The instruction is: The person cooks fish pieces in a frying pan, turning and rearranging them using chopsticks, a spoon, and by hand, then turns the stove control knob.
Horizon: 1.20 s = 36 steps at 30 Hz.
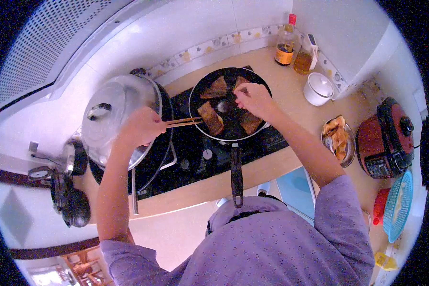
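Note:
A black frying pan [231, 131] with several browned pieces of food [210, 118] in it sits on the black stove. Wooden chopsticks [183, 122] are gripped in my left hand [145, 126], at the pan's left side, and their tips reach the left front piece. Over the pan's upper right part is my right hand [255, 100], its fingers pinched together near another piece. What those fingers hold, if anything, is too small to make out.
Left of the pan stands a large pot with a domed metal lid [114, 107]. On the right are a plate of fried pieces [337, 138], a white lidded jar [318, 89], a red cooker [383, 143] and a blue basket [398, 205]. Bottles [284, 47] stand behind.

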Each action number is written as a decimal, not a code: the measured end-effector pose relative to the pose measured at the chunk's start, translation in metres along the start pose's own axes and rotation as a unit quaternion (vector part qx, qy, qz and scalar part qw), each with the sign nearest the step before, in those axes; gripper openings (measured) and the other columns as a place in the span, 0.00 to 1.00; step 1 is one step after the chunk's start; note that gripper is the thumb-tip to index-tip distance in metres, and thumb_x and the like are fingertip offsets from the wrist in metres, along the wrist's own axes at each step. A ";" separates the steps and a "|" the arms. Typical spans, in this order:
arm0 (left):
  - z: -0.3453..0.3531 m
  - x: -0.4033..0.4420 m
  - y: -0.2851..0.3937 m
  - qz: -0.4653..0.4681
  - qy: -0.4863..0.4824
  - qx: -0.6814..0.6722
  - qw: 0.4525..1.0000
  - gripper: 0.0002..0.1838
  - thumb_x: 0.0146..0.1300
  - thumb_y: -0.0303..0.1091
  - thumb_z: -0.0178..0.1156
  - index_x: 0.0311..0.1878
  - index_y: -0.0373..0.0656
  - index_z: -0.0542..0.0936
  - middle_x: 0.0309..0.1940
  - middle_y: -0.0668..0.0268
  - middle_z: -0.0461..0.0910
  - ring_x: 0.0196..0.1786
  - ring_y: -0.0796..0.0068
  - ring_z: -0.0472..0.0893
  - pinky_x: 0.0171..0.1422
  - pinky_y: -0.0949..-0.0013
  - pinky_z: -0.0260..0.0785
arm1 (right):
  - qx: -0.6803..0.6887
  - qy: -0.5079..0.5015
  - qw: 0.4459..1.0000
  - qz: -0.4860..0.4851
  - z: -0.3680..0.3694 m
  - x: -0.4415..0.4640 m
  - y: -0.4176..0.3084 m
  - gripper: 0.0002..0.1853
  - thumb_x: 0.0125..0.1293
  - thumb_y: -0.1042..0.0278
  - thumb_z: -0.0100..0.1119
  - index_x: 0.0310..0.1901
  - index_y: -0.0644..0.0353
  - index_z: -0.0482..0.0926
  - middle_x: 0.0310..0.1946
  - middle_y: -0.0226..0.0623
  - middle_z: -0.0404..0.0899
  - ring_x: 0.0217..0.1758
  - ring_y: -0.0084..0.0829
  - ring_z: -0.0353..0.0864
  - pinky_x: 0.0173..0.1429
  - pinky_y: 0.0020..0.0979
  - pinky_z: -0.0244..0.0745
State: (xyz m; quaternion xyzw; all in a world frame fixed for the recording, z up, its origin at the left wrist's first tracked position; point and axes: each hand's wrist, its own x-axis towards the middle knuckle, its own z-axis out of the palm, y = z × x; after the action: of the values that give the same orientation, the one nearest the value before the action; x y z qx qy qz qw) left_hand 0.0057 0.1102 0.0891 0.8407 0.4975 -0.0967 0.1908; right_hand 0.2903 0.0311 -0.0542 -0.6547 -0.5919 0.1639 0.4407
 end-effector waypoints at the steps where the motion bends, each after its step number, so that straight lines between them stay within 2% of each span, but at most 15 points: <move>1: 0.002 0.000 0.000 0.004 0.004 0.004 1.000 0.15 0.53 0.36 0.57 0.24 0.30 0.81 0.10 0.56 0.73 0.14 0.64 0.77 0.24 0.61 0.71 | 0.001 0.000 1.000 0.001 0.000 -0.001 -0.002 0.14 0.63 0.61 0.50 0.33 0.62 0.81 0.24 0.42 0.83 0.28 0.36 0.84 0.37 0.36 0.78; 3: 0.004 0.002 -0.001 0.004 0.010 0.022 1.000 0.15 0.53 0.36 0.57 0.25 0.31 0.81 0.12 0.53 0.74 0.16 0.61 0.78 0.27 0.60 0.72 | 0.055 -0.058 0.996 -0.026 0.002 -0.002 -0.011 0.12 0.65 0.68 0.53 0.41 0.68 0.79 0.29 0.42 0.83 0.30 0.26 0.84 0.36 0.27 0.78; 5: 0.004 0.000 -0.002 0.004 0.017 0.039 0.999 0.14 0.54 0.36 0.57 0.26 0.32 0.81 0.14 0.51 0.76 0.19 0.58 0.79 0.30 0.59 0.73 | 0.065 -0.040 0.996 -0.046 0.007 -0.003 -0.012 0.11 0.65 0.67 0.54 0.42 0.65 0.79 0.30 0.42 0.83 0.29 0.28 0.84 0.35 0.28 0.78; 7: 0.006 -0.006 -0.004 0.053 0.088 0.038 0.994 0.14 0.55 0.37 0.56 0.27 0.34 0.82 0.20 0.49 0.78 0.26 0.52 0.81 0.37 0.56 0.72 | -0.040 -0.013 0.998 -0.057 0.003 -0.004 -0.018 0.10 0.64 0.67 0.54 0.42 0.63 0.79 0.31 0.44 0.83 0.28 0.31 0.83 0.34 0.31 0.77; 10: 0.007 -0.016 -0.001 0.057 0.118 0.054 0.990 0.14 0.57 0.38 0.56 0.26 0.35 0.82 0.25 0.50 0.80 0.32 0.50 0.81 0.41 0.54 0.70 | -0.125 -0.021 0.991 -0.042 -0.015 -0.003 -0.018 0.09 0.64 0.67 0.54 0.41 0.60 0.80 0.31 0.44 0.83 0.28 0.34 0.83 0.35 0.33 0.76; 14: 0.021 -0.043 0.011 0.090 0.165 0.071 0.980 0.14 0.58 0.38 0.57 0.28 0.36 0.82 0.24 0.50 0.79 0.29 0.51 0.80 0.36 0.55 0.70 | -0.211 -0.056 0.976 -0.011 -0.054 -0.006 -0.013 0.10 0.65 0.66 0.54 0.41 0.61 0.80 0.31 0.43 0.83 0.31 0.34 0.82 0.36 0.33 0.75; 16: 0.037 -0.057 0.012 0.062 0.181 -0.067 0.979 0.12 0.59 0.36 0.58 0.30 0.37 0.82 0.23 0.51 0.79 0.26 0.53 0.80 0.32 0.59 0.69 | -0.176 -0.045 0.983 0.003 -0.075 -0.015 -0.009 0.11 0.65 0.64 0.54 0.43 0.62 0.79 0.31 0.41 0.82 0.33 0.30 0.82 0.39 0.30 0.75; 20: 0.072 -0.071 0.017 0.021 0.183 -0.125 0.975 0.10 0.61 0.36 0.58 0.33 0.38 0.81 0.20 0.54 0.78 0.23 0.58 0.79 0.28 0.62 0.67 | -0.103 -0.027 0.994 0.011 -0.093 -0.028 0.009 0.13 0.66 0.64 0.55 0.45 0.63 0.79 0.31 0.38 0.82 0.33 0.26 0.81 0.39 0.27 0.75; 22: 0.091 -0.073 0.018 0.013 0.189 -0.147 0.971 0.09 0.61 0.35 0.58 0.34 0.39 0.80 0.19 0.55 0.77 0.22 0.59 0.78 0.27 0.63 0.66 | 0.012 -0.017 0.994 0.110 -0.094 -0.033 0.009 0.12 0.66 0.65 0.55 0.45 0.64 0.79 0.31 0.36 0.82 0.33 0.23 0.81 0.39 0.26 0.75; 23: 0.099 -0.073 0.018 0.008 0.187 -0.150 0.971 0.09 0.61 0.35 0.58 0.34 0.39 0.80 0.20 0.55 0.77 0.22 0.59 0.78 0.27 0.64 0.66 | 0.010 -0.019 0.994 0.111 -0.093 -0.035 0.011 0.12 0.66 0.65 0.55 0.45 0.64 0.79 0.31 0.36 0.82 0.33 0.23 0.81 0.39 0.26 0.75; 25: 0.112 -0.071 0.019 -0.006 0.186 -0.168 0.968 0.09 0.61 0.35 0.58 0.34 0.39 0.80 0.20 0.56 0.77 0.23 0.58 0.78 0.28 0.64 0.66 | -0.096 0.008 0.995 0.021 -0.092 -0.038 0.015 0.11 0.66 0.67 0.54 0.44 0.64 0.79 0.30 0.38 0.82 0.32 0.26 0.81 0.38 0.26 0.75; 26: 0.117 -0.071 0.019 -0.007 0.185 -0.170 0.968 0.09 0.61 0.35 0.58 0.34 0.39 0.80 0.20 0.56 0.77 0.23 0.58 0.78 0.28 0.64 0.66 | -0.097 0.006 0.995 0.021 -0.092 -0.039 0.013 0.11 0.66 0.67 0.54 0.44 0.64 0.79 0.30 0.38 0.82 0.32 0.26 0.81 0.38 0.26 0.75; 28: 0.124 -0.070 0.018 -0.012 0.192 -0.195 0.962 0.09 0.62 0.35 0.58 0.33 0.38 0.80 0.21 0.55 0.77 0.23 0.58 0.78 0.28 0.63 0.66 | -0.191 -0.006 0.982 0.003 -0.091 -0.037 0.005 0.10 0.66 0.67 0.55 0.43 0.64 0.79 0.30 0.40 0.82 0.31 0.30 0.81 0.38 0.27 0.75; 32: 0.133 -0.068 0.013 0.004 0.225 -0.183 0.957 0.09 0.62 0.34 0.58 0.34 0.37 0.80 0.20 0.56 0.77 0.22 0.58 0.77 0.28 0.63 0.65 | -0.207 -0.027 0.978 0.000 -0.091 -0.037 -0.001 0.10 0.65 0.68 0.55 0.43 0.64 0.79 0.30 0.42 0.82 0.32 0.33 0.81 0.38 0.28 0.75; 36: 0.132 -0.069 0.007 -0.024 0.242 -0.189 0.951 0.09 0.63 0.35 0.58 0.35 0.37 0.80 0.20 0.57 0.77 0.21 0.62 0.76 0.27 0.65 0.65 | -0.124 -0.062 0.990 0.010 -0.084 -0.038 -0.006 0.11 0.66 0.67 0.55 0.45 0.63 0.80 0.33 0.39 0.83 0.34 0.29 0.82 0.39 0.26 0.75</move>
State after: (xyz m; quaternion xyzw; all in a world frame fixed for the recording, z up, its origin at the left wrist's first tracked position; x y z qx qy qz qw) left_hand -0.0184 -0.0028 -0.0047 0.7748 0.5583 0.2008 0.2181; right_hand 0.3391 -0.0362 -0.0141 -0.6989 -0.6272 0.1339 0.3167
